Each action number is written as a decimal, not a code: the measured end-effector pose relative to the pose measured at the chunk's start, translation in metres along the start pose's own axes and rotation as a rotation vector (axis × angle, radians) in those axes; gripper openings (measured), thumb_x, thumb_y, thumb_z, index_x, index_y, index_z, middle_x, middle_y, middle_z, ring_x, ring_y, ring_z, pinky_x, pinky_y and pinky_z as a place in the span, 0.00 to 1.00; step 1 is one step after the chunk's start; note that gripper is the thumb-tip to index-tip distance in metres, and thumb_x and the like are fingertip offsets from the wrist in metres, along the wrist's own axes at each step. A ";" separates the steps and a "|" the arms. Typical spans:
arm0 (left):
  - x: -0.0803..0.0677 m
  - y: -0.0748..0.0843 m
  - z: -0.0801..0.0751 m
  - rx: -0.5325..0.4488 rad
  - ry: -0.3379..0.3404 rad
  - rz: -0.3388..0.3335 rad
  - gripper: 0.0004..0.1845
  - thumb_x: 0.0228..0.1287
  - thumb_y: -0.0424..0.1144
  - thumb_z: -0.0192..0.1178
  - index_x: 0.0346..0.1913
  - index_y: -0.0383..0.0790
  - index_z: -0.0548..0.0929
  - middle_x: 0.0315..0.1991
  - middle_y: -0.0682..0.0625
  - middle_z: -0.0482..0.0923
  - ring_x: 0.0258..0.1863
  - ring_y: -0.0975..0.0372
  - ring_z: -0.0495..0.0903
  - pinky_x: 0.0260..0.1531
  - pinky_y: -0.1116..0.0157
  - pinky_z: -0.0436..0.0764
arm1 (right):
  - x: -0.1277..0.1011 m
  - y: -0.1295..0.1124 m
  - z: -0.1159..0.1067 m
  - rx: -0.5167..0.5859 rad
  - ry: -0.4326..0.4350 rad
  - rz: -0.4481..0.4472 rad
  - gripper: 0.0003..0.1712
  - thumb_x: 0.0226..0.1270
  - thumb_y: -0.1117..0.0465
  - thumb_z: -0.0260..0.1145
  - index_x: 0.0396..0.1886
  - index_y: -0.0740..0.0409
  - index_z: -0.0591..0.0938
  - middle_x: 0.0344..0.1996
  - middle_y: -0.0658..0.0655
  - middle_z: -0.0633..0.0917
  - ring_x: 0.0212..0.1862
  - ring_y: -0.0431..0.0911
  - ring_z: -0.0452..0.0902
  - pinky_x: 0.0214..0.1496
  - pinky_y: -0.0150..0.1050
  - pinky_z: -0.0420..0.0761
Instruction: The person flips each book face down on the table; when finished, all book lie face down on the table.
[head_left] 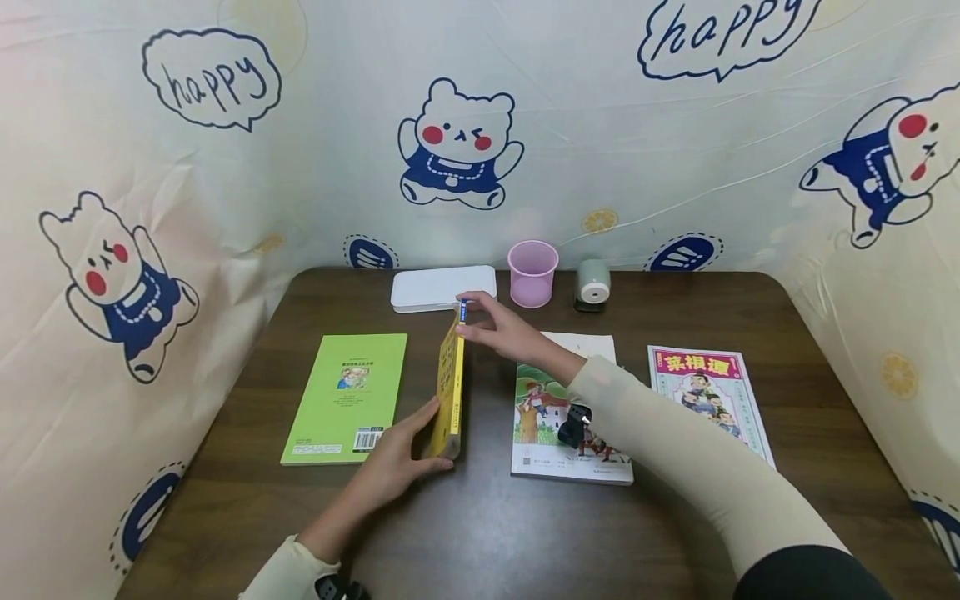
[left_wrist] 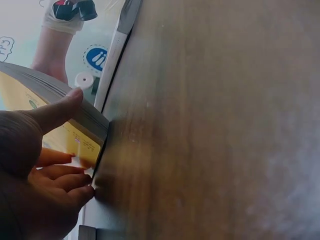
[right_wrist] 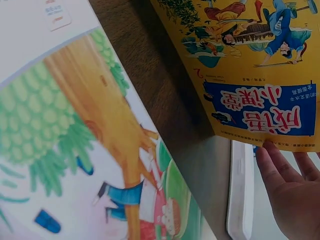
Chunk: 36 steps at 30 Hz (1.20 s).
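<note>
A yellow book stands on edge in the middle of the table, with its illustrated front cover facing right. My left hand grips its near end. In the left wrist view, the left thumb lies across the grey page edges and the other fingers are by the yellow cover. At the far end, my right hand holds the top of the book between thumb and fingers. The right wrist view shows those fingertips at the cover's edge, partly hidden behind it.
A green book lies to the left. On the right lie an illustrated white book, partly under the right forearm, and another picture-covered book. Along the back stand a white case, a pink cup and a grey-green device.
</note>
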<state>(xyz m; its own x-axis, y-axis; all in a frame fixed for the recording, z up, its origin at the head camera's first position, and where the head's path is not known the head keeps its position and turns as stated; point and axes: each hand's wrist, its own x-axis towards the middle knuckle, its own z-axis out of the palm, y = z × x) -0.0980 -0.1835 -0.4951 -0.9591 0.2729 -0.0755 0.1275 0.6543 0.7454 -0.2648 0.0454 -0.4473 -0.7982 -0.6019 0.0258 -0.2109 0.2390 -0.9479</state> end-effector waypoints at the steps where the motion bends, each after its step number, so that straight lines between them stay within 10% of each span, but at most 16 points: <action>1: 0.001 0.000 0.001 0.000 -0.001 -0.002 0.54 0.53 0.41 0.81 0.81 0.42 0.60 0.80 0.45 0.58 0.78 0.50 0.61 0.73 0.47 0.65 | -0.001 0.001 -0.001 0.009 -0.001 0.003 0.37 0.77 0.49 0.65 0.79 0.44 0.62 0.73 0.59 0.70 0.69 0.57 0.75 0.65 0.50 0.80; 20: 0.003 0.005 0.003 0.027 -0.027 -0.066 0.52 0.54 0.40 0.80 0.79 0.41 0.63 0.81 0.50 0.57 0.79 0.51 0.59 0.74 0.47 0.64 | -0.017 0.022 -0.016 0.176 -0.039 0.015 0.37 0.77 0.58 0.65 0.80 0.49 0.60 0.75 0.61 0.67 0.72 0.59 0.71 0.68 0.51 0.78; 36: 0.003 0.005 -0.002 0.062 -0.011 -0.102 0.46 0.56 0.36 0.79 0.76 0.35 0.67 0.82 0.47 0.55 0.79 0.48 0.57 0.75 0.46 0.62 | -0.023 0.040 -0.030 0.070 -0.047 0.073 0.40 0.70 0.63 0.72 0.78 0.59 0.65 0.71 0.63 0.74 0.66 0.57 0.79 0.63 0.46 0.82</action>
<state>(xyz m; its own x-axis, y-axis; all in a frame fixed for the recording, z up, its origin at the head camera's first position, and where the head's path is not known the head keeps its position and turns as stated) -0.1007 -0.1813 -0.4901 -0.9650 0.2101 -0.1569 0.0448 0.7217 0.6907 -0.2716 0.0922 -0.4766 -0.7825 -0.6200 -0.0577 -0.1116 0.2308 -0.9666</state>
